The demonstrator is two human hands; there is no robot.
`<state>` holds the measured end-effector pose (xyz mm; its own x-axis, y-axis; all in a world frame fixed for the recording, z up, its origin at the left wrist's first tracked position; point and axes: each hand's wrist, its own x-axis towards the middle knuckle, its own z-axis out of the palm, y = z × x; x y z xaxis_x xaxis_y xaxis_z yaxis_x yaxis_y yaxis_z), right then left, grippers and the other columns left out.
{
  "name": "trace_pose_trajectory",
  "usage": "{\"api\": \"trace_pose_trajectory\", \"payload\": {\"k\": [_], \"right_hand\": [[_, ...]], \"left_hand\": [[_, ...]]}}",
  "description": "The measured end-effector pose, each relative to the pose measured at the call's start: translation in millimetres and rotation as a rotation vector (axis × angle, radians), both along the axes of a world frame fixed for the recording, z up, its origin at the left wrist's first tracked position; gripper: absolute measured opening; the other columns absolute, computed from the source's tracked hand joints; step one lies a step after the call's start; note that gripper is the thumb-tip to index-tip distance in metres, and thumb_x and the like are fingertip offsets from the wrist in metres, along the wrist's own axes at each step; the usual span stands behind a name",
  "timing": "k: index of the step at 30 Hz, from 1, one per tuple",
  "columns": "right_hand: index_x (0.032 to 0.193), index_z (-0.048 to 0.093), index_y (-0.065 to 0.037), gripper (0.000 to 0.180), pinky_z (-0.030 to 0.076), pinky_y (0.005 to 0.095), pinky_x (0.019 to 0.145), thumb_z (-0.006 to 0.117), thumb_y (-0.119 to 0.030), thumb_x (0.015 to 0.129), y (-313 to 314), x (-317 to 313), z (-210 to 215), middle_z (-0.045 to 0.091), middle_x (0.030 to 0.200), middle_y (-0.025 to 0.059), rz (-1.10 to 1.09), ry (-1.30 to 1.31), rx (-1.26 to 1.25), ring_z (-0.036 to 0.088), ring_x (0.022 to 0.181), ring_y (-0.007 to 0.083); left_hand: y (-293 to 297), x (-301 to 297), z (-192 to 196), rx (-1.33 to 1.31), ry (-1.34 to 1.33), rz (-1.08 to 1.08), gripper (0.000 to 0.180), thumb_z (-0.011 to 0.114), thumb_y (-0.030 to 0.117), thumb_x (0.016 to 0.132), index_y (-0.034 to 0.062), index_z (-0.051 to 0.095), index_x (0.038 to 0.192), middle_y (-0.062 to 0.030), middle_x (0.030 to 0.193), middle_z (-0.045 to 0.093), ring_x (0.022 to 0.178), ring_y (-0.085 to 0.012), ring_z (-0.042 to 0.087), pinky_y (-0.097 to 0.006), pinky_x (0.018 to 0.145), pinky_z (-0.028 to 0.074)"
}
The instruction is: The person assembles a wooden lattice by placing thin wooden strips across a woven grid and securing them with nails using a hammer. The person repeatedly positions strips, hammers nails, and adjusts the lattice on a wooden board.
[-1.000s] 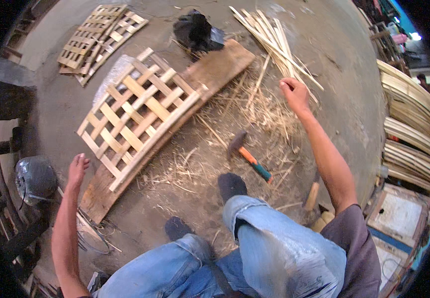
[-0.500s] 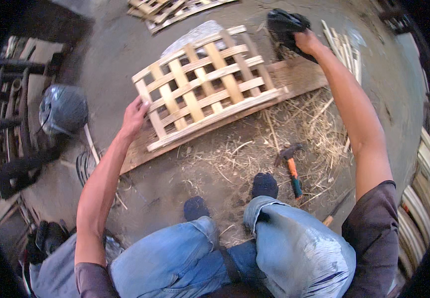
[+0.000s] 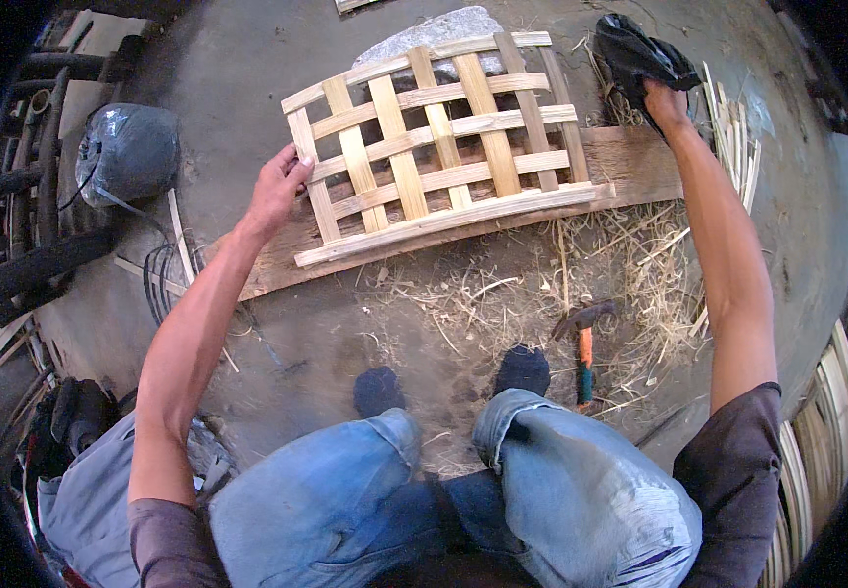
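Observation:
A lattice panel [image 3: 410, 150] of pale interwoven wooden slats lies slanting in front of me. Its near edge rests along a flat wooden board [image 3: 629, 162]. At the panel's left edge, my left hand [image 3: 277, 186] is closed on the outer slat, thumb on top. Over to the far right, my right hand [image 3: 667, 104] reaches into a crumpled black plastic bag [image 3: 629, 61] on the floor. The bag hides the fingers, so their grip cannot be seen. Nearer my feet lies a hammer [image 3: 584, 353] with an orange and dark green handle.
Behind the panel sits a pale stone slab [image 3: 365, 51]. Straw-like shavings [image 3: 639, 269] litter the floor, with thin strips [image 3: 734, 147] to the right. A dark wrapped bundle [image 3: 128, 152] stands at left beside a dark wooden rack [image 3: 17, 186]. More slats [image 3: 821, 421] are stacked at lower right.
The whole view has shifted, so panel, bag and hammer sit farther right in it. My left hand still holds the panel's edge, and my right hand stays at the black bag.

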<state>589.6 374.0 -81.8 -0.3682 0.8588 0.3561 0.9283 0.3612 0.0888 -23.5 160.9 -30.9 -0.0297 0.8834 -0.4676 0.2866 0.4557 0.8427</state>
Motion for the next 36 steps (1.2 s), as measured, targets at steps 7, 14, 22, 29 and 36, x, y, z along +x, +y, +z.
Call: {"api": "trace_pose_trajectory", "payload": {"k": [7,14,22,29,36], "right_hand": [[0.123,0.064,-0.01,0.032,0.044,0.043,0.104,0.054,-0.019,0.094,17,29,-16,0.066,0.124,0.0154,0.014,0.412,-0.152,0.059,0.118,0.0356],[0.112,0.067,-0.006,0.026,0.051,0.0458,0.088,0.064,-0.021,0.091,-15,-3,38,0.071,0.105,0.0172,-0.102,0.027,0.154,0.067,0.1,0.033],[0.094,0.065,-0.001,0.014,0.053,0.027,0.065,0.072,-0.013,0.093,-203,-73,114,0.069,0.083,0.0041,-0.336,1.18,-0.142,0.065,0.071,0.0113],[0.091,0.067,-0.005,0.013,0.053,0.0249,0.065,0.079,-0.008,0.087,-358,-229,120,0.069,0.082,0.0024,-0.355,1.788,-0.931,0.063,0.072,0.0081],[0.089,0.064,-0.004,0.015,0.053,0.0238,0.064,0.079,-0.008,0.087,-374,-248,124,0.069,0.08,0.0024,-0.212,1.876,-0.986,0.063,0.071,0.0078]], "left_hand": [[6,9,-1,-0.042,0.063,-0.045,0.034,0.054,0.031,0.104,0.0104,0.058,0.131,0.0026,0.104,0.065,0.09,-0.0068,0.054,-0.027,0.079,0.045],[7,5,3,-0.089,0.122,-0.116,0.041,0.054,0.033,0.103,0.0087,0.055,0.136,0.0003,0.113,0.064,0.098,-0.0098,0.057,-0.029,0.086,0.046],[-16,14,32,0.558,0.697,-0.176,0.04,0.059,0.019,0.098,0.005,0.055,0.136,-0.0147,0.118,0.064,0.112,-0.0237,0.061,-0.039,0.1,0.047],[-93,159,104,0.475,0.036,-0.685,0.03,0.077,0.014,0.086,0.0072,0.068,0.113,-0.0106,0.1,0.069,0.091,-0.0221,0.07,-0.035,0.078,0.057],[-122,172,109,0.446,0.011,-0.63,0.019,0.075,0.012,0.085,0.0048,0.067,0.1,-0.0122,0.089,0.069,0.084,-0.0275,0.069,-0.038,0.074,0.056]]}}
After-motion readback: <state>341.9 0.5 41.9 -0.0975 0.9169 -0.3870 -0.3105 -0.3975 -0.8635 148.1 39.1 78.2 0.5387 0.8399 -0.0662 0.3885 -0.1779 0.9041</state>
